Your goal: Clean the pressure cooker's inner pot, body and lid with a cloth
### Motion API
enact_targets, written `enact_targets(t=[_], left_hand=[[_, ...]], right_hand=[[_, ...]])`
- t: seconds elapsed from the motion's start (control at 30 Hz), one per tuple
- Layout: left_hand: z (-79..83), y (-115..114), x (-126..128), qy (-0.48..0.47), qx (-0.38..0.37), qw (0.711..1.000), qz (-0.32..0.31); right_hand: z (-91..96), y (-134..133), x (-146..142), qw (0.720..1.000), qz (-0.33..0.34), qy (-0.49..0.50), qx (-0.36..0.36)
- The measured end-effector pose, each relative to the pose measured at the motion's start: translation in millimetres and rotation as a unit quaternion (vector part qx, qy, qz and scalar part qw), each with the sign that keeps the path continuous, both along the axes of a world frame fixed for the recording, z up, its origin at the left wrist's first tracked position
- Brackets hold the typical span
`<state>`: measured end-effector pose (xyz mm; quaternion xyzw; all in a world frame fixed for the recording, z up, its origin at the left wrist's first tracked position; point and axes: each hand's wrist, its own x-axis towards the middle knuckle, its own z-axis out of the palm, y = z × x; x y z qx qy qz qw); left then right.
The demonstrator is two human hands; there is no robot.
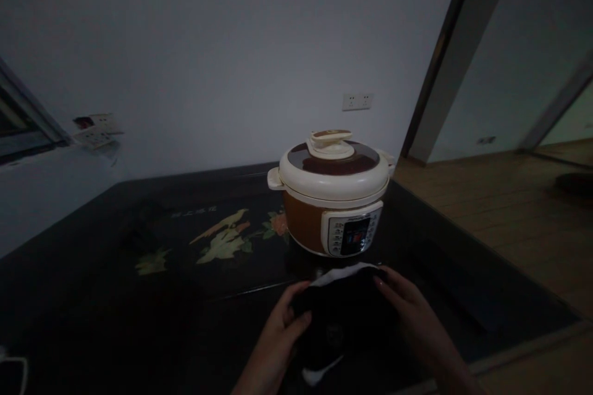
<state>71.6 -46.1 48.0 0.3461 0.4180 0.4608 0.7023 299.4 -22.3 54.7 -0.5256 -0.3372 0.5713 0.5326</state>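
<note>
A dark pot-like container (343, 315) with a pale rim stands on the black table (139, 296) in front of me. My left hand (278, 333) grips its left side, thumb over the edge. Along its right side my right hand (412, 311) lies with the fingers curved against the wall. Just behind it sits an electric pressure cooker (333, 197) with a cream lid, brown top, orange body and a front control panel. The lid is on.
The black table carries a painted bird-and-flower design (222, 241). A white wall with a double socket (357, 101) stands behind. More sockets (95, 133) sit at the left by a window frame. Wooden floor (500, 222) and a doorway lie to the right.
</note>
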Motion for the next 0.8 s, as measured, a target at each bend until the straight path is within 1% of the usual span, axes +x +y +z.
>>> enact_targets(t=[0.07,0.1,0.17,0.23,0.27,0.33,0.37,0.43,0.5,0.57,0.6,0.7,0.8], left_hand=[[1.4,10,3,0.086,0.07,0.994,-0.021],[0.5,16,7,0.131,0.105,0.985,-0.028],[-4.1,29,18,0.216,0.164,0.962,-0.041],[-9.5,40,30,0.304,0.211,0.927,-0.055],[-11.4,45,35,0.347,0.236,0.906,-0.06],[-12.4,49,43,0.433,0.295,0.85,-0.063],[-11.6,49,45,0.474,0.324,0.816,-0.061],[-9.4,46,47,0.546,0.372,0.748,-0.062],[-9.3,40,46,0.586,0.408,0.696,-0.076],[-13.7,36,43,0.601,0.435,0.662,-0.104],[-17.4,34,40,0.606,0.444,0.649,-0.118],[-31.2,32,33,0.625,0.448,0.62,-0.158],[-40.6,32,27,0.634,0.446,0.607,-0.177]], right_hand=[[-7.0,7,22,0.994,0.036,-0.094,0.034],[-11.5,12,32,0.988,0.038,-0.142,0.051],[-22.4,24,47,0.968,0.012,-0.234,0.089],[-34.2,36,57,0.949,-0.014,-0.292,0.12],[-39.6,41,61,0.942,-0.019,-0.31,0.129],[-47.8,47,65,0.926,-0.027,-0.352,0.132],[-50.1,48,66,0.914,-0.032,-0.381,0.133],[-51.0,47,66,0.88,-0.054,-0.449,0.147],[-49.5,42,63,0.839,-0.071,-0.506,0.185],[-49.6,35,59,0.806,-0.062,-0.543,0.227],[-51.5,32,57,0.792,-0.042,-0.56,0.24],[-65.3,27,55,0.747,0.029,-0.619,0.242],[-83.3,26,58,0.693,0.08,-0.679,0.229]])
